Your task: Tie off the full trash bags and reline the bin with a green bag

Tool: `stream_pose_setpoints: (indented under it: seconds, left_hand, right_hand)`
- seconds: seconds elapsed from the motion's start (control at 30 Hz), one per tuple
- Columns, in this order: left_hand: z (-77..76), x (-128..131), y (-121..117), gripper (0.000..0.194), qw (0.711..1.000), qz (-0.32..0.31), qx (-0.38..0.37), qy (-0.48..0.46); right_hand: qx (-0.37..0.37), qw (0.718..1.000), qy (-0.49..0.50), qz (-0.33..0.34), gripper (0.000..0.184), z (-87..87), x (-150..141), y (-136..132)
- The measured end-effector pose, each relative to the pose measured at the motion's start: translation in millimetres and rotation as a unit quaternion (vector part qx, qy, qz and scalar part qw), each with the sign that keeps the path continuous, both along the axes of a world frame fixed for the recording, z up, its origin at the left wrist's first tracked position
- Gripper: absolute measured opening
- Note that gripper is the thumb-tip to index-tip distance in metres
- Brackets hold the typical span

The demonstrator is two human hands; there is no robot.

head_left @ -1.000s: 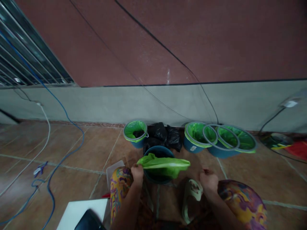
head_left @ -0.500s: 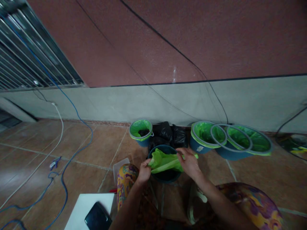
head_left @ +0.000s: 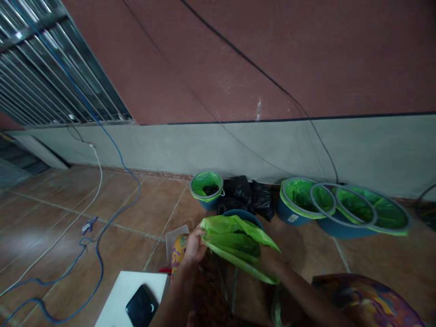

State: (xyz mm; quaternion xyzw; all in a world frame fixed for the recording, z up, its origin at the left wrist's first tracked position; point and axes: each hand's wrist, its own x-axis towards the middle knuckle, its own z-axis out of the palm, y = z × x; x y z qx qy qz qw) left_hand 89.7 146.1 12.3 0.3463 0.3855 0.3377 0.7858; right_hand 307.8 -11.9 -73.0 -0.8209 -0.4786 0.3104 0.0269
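A green plastic bag [head_left: 238, 243] is spread in front of me over a blue bucket [head_left: 254, 217], whose rim shows behind it. My left hand [head_left: 194, 245] pinches the bag's left edge. My right hand is under the bag and hidden by it; only the forearm [head_left: 299, 295] shows, running up to the bag's lower edge. My patterned knees sit on either side at the bottom.
Along the wall stand a small green-lined bucket [head_left: 206, 188], black bags [head_left: 248, 197] and several green-lined blue buckets [head_left: 340, 206] with grey rings. Blue and white cables [head_left: 98, 213] trail over the tile floor at left. A dark phone [head_left: 141, 306] lies on a white board [head_left: 117, 302].
The bag has been lifted and pulled open wider. My right hand went from the bag's top edge to underneath it. The view has shifted to the left.
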Motion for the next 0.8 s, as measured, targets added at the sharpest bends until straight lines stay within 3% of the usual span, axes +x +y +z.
stream_pose_setpoints:
  seconds: [0.07,0.13,0.23,0.3,0.43,0.57,0.73,0.8]
  left_hand:
    - [2.7,0,1,0.029,1.000,-0.001,-0.019,-0.011]
    - [3.4,2,-1,0.037,1.000,0.001,-0.023,-0.002]
    - [2.5,6,-5,0.045,0.999,0.001,0.001,0.044]
    - [2.0,7,-7,0.045,0.998,-0.017,0.014,0.065]
    - [2.0,2,-9,0.034,0.993,-0.081,0.044,0.079]
    - [-1.6,-3,-3,0.020,0.978,-0.112,0.100,0.144]
    - [-9.6,-1,16,0.021,0.927,0.014,0.247,0.284]
    - [-10.3,3,20,0.024,0.908,0.028,0.285,0.307]
  right_hand:
    - [0.011,1.000,-0.019,0.023,0.029,13.4,8,5]
    - [0.075,0.996,-0.034,0.029,0.026,31.6,13,13]
    - [0.189,0.980,-0.065,-0.020,0.031,56.2,18,32]
    - [0.240,0.968,-0.068,-0.040,0.034,62.4,23,48]
    - [0.239,0.971,0.013,0.002,0.047,44.4,26,73]
    - [0.169,0.983,0.065,0.011,0.032,16.4,30,72]
    - [0.161,0.984,-0.009,-0.073,0.028,8.5,56,49]
    - [0.184,0.976,-0.025,-0.116,0.029,11.4,64,46]
